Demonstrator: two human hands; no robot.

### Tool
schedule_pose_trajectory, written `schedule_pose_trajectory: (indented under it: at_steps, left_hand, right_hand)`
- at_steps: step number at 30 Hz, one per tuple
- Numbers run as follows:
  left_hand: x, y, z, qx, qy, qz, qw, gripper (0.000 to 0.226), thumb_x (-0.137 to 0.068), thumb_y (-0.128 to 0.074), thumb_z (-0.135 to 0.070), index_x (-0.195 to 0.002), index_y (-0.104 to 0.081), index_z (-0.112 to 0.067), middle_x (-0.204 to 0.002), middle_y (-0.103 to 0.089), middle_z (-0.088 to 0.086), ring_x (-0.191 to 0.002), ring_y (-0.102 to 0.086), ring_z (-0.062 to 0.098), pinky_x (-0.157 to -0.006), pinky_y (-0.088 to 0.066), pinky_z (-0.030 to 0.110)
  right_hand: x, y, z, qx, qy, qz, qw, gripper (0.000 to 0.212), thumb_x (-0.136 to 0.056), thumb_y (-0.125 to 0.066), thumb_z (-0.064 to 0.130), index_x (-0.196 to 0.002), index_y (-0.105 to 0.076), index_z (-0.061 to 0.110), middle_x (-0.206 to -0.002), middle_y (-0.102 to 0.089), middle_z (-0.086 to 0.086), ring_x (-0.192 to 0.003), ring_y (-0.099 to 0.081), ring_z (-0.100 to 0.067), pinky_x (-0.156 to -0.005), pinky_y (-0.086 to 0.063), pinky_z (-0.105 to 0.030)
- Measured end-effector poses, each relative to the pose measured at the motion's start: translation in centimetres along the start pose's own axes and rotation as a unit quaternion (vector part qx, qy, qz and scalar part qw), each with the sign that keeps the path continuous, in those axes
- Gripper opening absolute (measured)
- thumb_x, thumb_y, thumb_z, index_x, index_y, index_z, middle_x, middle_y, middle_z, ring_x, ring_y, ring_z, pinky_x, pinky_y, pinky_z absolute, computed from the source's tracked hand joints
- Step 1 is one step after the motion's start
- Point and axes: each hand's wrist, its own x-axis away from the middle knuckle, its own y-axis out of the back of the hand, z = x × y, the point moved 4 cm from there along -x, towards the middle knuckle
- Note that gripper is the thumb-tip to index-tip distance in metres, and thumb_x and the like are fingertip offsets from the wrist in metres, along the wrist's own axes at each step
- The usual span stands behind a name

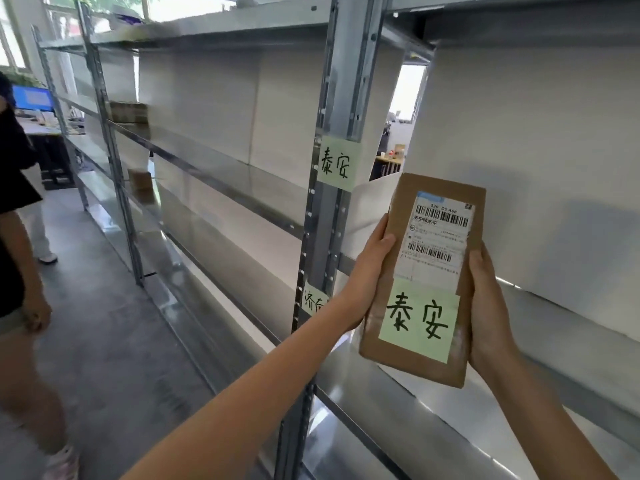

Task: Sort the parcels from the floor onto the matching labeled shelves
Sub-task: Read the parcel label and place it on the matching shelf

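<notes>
My left hand and right hand gripped the long edges of a brown cardboard parcel, fingers curled round it, holding it upright in front of the metal shelving. Its shipping label faced me, with a green note reading 泰安 stuck below. On the shelf upright just left of the parcel sat a matching green 泰安 tag, and lower down another tag, partly hidden by my arm. Another person stood at the far left.

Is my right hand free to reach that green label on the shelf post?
Probably not yet: the right hand grips the parcel; the post label itself sits unobstructed.
</notes>
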Motion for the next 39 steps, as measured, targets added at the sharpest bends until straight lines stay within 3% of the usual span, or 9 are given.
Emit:
schedule_pose_trajectory:
  at_steps: [2, 5, 11, 15, 19, 23, 28, 35, 39]
  left_hand:
    - [-0.6, 0.4, 0.7, 0.002, 0.008, 0.010, 1.000, 0.063, -0.097, -0.042, -0.044, -0.155, -0.029, -0.024, -0.144, -0.054, 0.017, -0.129, -0.055, 0.038, -0.108, -0.044, 0.056]
    - [-0.8, 0.7, 1.7, 0.038, 0.034, 0.035, 0.998, 0.066, -0.094, -0.046, -0.043, -0.155, -0.028, -0.023, -0.144, -0.054, 0.018, -0.130, -0.053, 0.040, -0.110, -0.039, 0.061]
    - [1.7, 1.1, 3.1, 0.063, 0.068, 0.104, 0.990, 0.063, -0.097, -0.049, -0.036, -0.155, -0.029, -0.022, -0.148, -0.052, 0.015, -0.134, -0.051, 0.036, -0.113, -0.036, 0.060]
    - [3.8, 2.1, 3.4, 0.051, 0.071, 0.127, 0.988, 0.067, -0.095, -0.052, -0.038, -0.156, -0.028, -0.026, -0.147, -0.054, 0.012, -0.133, -0.053, 0.034, -0.112, -0.038, 0.058]
    - [5.2, 2.5, 3.7, 0.046, 0.075, 0.148, 0.985, 0.058, -0.099, -0.047, -0.035, -0.154, -0.032, -0.028, -0.143, -0.058, 0.009, -0.130, -0.057, 0.031, -0.112, -0.039, 0.058]
    - [5.5, 2.4, 4.3, 0.059, 0.078, 0.164, 0.982, 0.057, -0.098, -0.044, -0.036, -0.154, -0.032, -0.030, -0.141, -0.060, 0.006, -0.127, -0.059, 0.028, -0.110, -0.042, 0.056]
    - [5.5, 1.9, 4.6, 0.069, 0.090, 0.175, 0.978, 0.057, -0.098, -0.045, -0.039, -0.153, -0.034, -0.030, -0.140, -0.061, 0.009, -0.127, -0.059, 0.032, -0.110, -0.041, 0.059]
    - [3.6, 0.2, 2.3, 0.075, 0.091, 0.208, 0.971, 0.046, -0.106, -0.037, -0.031, -0.152, -0.036, -0.026, -0.137, -0.062, 0.012, -0.122, -0.062, 0.033, -0.104, -0.050, 0.050]
    - [1.9, -0.7, 2.0, 0.042, 0.106, 0.227, 0.967, 0.059, -0.098, -0.046, -0.047, -0.153, -0.033, -0.032, -0.142, -0.059, 0.006, -0.128, -0.059, 0.028, -0.110, -0.043, 0.053]
  right_hand:
    - [0.4, -0.2, -0.3, 0.013, 0.002, -0.028, 1.000, 0.038, -0.111, -0.036, 0.041, -0.145, -0.052, 0.038, -0.107, -0.079, 0.017, -0.098, -0.077, -0.006, -0.075, -0.058, -0.026]
    - [1.7, -0.4, -0.5, 0.027, 0.010, -0.071, 0.997, 0.040, -0.111, -0.037, 0.042, -0.147, -0.051, 0.035, -0.114, -0.078, 0.010, -0.099, -0.077, -0.009, -0.076, -0.057, -0.030]
    - [7.1, -1.1, -1.3, 0.029, 0.023, -0.146, 0.989, 0.043, -0.109, -0.040, 0.039, -0.151, -0.047, 0.030, -0.131, -0.072, 0.000, -0.112, -0.073, -0.015, -0.085, -0.057, -0.033]
    - [10.3, -2.2, -2.1, 0.031, 0.012, -0.184, 0.982, 0.044, -0.110, -0.039, 0.037, -0.152, -0.046, 0.028, -0.127, -0.073, 0.004, -0.107, -0.074, -0.010, -0.079, -0.059, -0.025]
    - [12.3, -3.0, -2.3, 0.053, 0.016, -0.209, 0.976, 0.041, -0.110, -0.038, 0.036, -0.147, -0.051, 0.024, -0.116, -0.078, 0.008, -0.104, -0.076, -0.011, -0.083, -0.062, -0.029]
    - [13.0, -3.7, -1.5, 0.075, 0.024, -0.215, 0.973, 0.040, -0.111, -0.037, 0.034, -0.147, -0.050, 0.023, -0.107, -0.080, 0.012, -0.096, -0.077, -0.007, -0.071, -0.060, -0.019]
    - [13.0, -3.4, -1.4, 0.079, 0.013, -0.224, 0.971, 0.044, -0.110, -0.041, 0.036, -0.153, -0.046, 0.028, -0.128, -0.074, 0.001, -0.113, -0.073, -0.018, -0.085, -0.062, -0.030]
    - [10.8, -1.5, 0.4, 0.019, 0.007, -0.248, 0.968, 0.047, -0.103, -0.059, 0.026, -0.149, -0.051, 0.028, -0.125, -0.075, -0.004, -0.111, -0.074, -0.026, -0.095, -0.060, -0.046]
    - [9.1, 0.0, 1.6, -0.012, 0.012, -0.268, 0.963, 0.050, -0.099, -0.065, 0.025, -0.147, -0.051, 0.026, -0.112, -0.080, -0.001, -0.101, -0.078, -0.022, -0.086, -0.063, -0.040]
